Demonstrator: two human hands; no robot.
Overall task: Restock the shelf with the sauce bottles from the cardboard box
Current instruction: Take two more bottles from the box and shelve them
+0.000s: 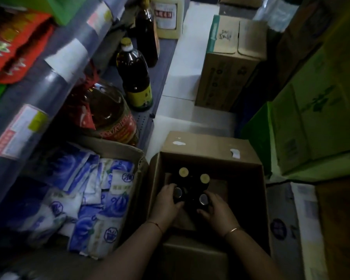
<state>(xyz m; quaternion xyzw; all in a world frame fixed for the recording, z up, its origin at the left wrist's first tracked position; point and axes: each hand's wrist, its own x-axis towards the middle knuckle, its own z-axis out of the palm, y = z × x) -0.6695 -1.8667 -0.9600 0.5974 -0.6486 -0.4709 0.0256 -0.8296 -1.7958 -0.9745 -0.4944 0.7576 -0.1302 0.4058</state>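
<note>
An open cardboard box sits on the floor at lower centre. Inside it stand several dark sauce bottles with round caps; two yellow caps show at the back. My left hand grips the neck of the front left bottle. My right hand is wrapped around the front right bottle. The bottom shelf runs along the left, carrying a dark sauce bottle with a yellow label and a taller one behind it.
A large oil jug stands on the shelf near the box. A carton of blue and white packets lies left of the box. Closed cartons and green cartons line the right side of the narrow aisle.
</note>
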